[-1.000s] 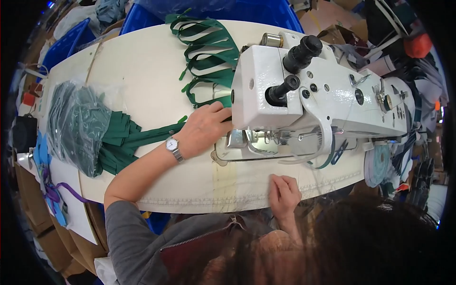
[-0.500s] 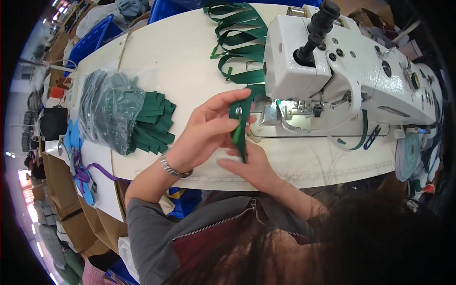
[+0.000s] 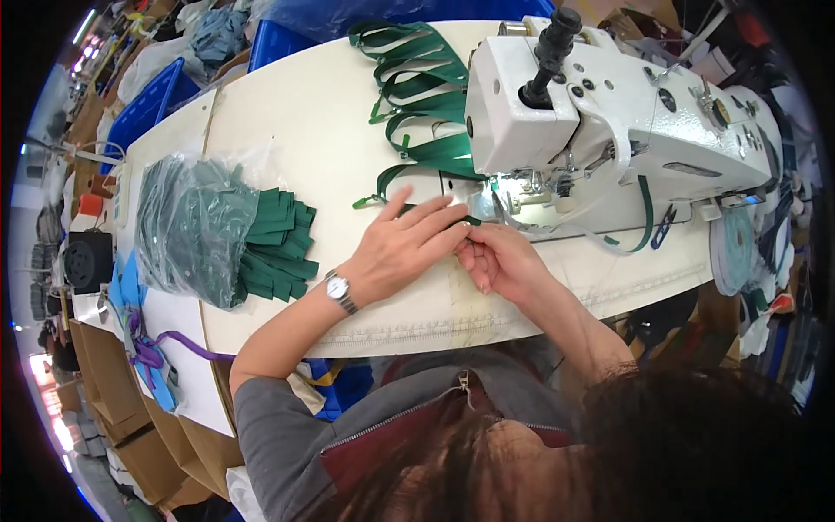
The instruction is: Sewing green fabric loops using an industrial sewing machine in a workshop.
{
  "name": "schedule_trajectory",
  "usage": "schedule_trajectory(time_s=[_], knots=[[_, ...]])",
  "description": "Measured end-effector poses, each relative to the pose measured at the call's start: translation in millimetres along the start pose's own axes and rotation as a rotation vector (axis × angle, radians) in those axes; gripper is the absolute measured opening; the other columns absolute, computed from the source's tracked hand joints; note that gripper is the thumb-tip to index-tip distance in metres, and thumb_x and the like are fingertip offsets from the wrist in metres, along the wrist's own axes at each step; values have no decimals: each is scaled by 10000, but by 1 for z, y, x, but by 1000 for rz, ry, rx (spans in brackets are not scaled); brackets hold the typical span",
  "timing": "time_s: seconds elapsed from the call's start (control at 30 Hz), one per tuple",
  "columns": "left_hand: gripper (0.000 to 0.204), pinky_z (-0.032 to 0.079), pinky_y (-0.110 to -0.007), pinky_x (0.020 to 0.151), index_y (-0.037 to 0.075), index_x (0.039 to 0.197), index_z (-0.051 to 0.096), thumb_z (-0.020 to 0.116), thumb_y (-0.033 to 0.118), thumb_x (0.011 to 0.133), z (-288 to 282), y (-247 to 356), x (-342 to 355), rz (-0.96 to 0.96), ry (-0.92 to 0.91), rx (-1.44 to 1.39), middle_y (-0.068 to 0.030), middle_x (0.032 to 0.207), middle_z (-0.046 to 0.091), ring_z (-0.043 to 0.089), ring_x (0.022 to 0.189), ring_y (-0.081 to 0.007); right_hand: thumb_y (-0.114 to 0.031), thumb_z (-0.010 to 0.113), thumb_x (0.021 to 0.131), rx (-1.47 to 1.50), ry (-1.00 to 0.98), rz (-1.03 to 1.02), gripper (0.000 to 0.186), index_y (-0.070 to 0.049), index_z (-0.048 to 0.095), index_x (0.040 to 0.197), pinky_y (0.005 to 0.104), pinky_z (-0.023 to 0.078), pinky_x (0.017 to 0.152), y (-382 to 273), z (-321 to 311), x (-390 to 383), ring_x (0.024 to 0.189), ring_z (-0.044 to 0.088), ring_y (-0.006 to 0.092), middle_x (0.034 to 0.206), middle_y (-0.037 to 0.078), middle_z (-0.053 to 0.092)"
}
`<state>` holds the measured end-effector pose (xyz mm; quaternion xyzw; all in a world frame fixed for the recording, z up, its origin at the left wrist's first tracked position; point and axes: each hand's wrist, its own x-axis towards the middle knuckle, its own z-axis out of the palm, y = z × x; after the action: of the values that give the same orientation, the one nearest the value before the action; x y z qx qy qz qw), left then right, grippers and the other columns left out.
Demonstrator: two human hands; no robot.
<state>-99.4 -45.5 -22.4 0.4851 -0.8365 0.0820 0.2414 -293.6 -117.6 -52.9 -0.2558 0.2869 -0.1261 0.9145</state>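
My left hand [image 3: 402, 250], with a watch at the wrist, lies over a green strap with its fingers stretched out. My right hand [image 3: 506, 261] is beside it, thumb and forefinger pinched on a dark green strap [image 3: 472, 220] just in front of the sewing machine's needle area; most of that piece is hidden by the fingers. The white sewing machine [image 3: 522, 130] stands beyond my hands. A row of looped green straps [image 3: 426, 91] trails behind its head, the nearest loop [image 3: 391, 178] ending in a bright green tab beyond my left fingers.
A clear plastic bag [image 3: 191, 230] of cut green strips [image 3: 283, 230] lies on the table's left. Small thread snips [image 3: 664, 226] and a roll of pale tape [image 3: 732, 257] are at the right. Purple and blue straps [image 3: 148, 348] hang at the left edge. Blue bins [image 3: 156, 104] stand behind.
The strap with the bright tab, held up between both hands before, is now down by the machine. My left hand has flattened over it; my right hand has moved to the strap near the needle.
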Motion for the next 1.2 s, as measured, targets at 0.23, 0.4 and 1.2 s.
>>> schedule_trajectory(time_s=[0.23,0.4,1.2], knots=[[269,512,-317,718,80,997,673,651,94,730,30,-19,16,35,-61,-234,-35,1115,653,618,854,-181,-172,566,942,-738,375,-195,233,18,652,1047,217,459,479,-10,2,-64,520,557,95,741,62,628],[225,491,-275,699,78,972,670,635,100,751,42,-20,32,61,-47,-239,27,1009,632,541,841,-154,-76,599,914,-822,653,-439,159,30,664,1014,211,466,529,20,-34,-101,582,560,78,771,69,632],[237,483,-282,732,75,1003,670,619,109,774,48,-28,35,8,-31,-296,16,995,631,544,866,-168,-31,588,905,-861,645,-577,141,20,669,1008,210,458,523,21,-32,-95,561,583,90,753,59,623]])
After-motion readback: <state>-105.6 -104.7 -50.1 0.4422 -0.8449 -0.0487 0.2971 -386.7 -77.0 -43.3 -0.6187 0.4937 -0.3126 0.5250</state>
